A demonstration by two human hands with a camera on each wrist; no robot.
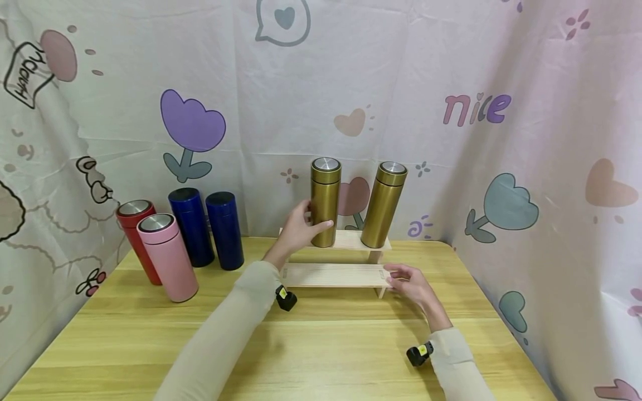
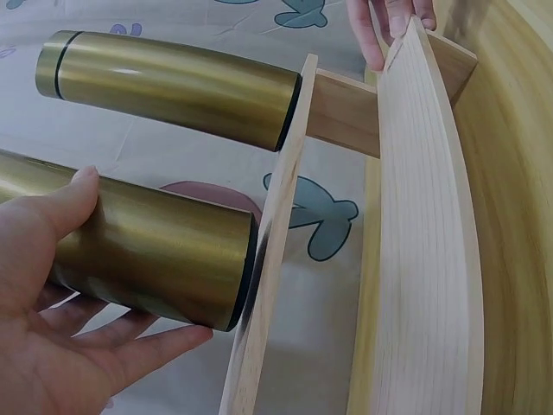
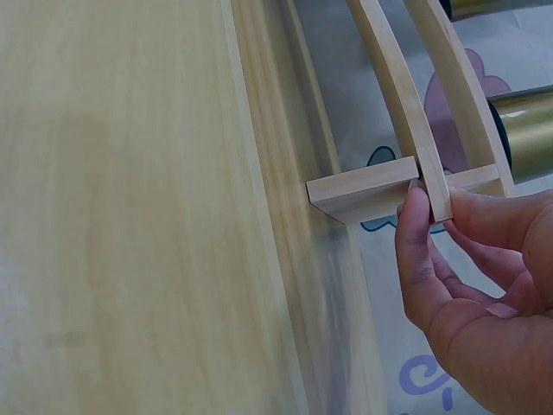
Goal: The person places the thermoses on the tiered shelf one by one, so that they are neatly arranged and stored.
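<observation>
My left hand [image 1: 300, 231] holds a gold thermos bottle [image 1: 326, 200], thumb on one side and fingers on the other. The bottle's base is at the upper board of a two-tier wooden rack [image 1: 333, 275]; I cannot tell if its full weight rests there. To its right, a second gold thermos bottle [image 1: 384, 205] stands on that same board. Between thumb and fingers, my right hand [image 3: 484, 285] pinches the right end of the rack's lower board [image 3: 415, 130]. Nothing stands on this lower board.
Toward the table's left side stand a red thermos [image 1: 136, 239], a pink thermos [image 1: 168, 259] and two dark blue thermoses [image 1: 192, 228], close together. A printed cloth [image 1: 281, 100] hangs behind the wooden table [image 1: 321, 351] and along both sides.
</observation>
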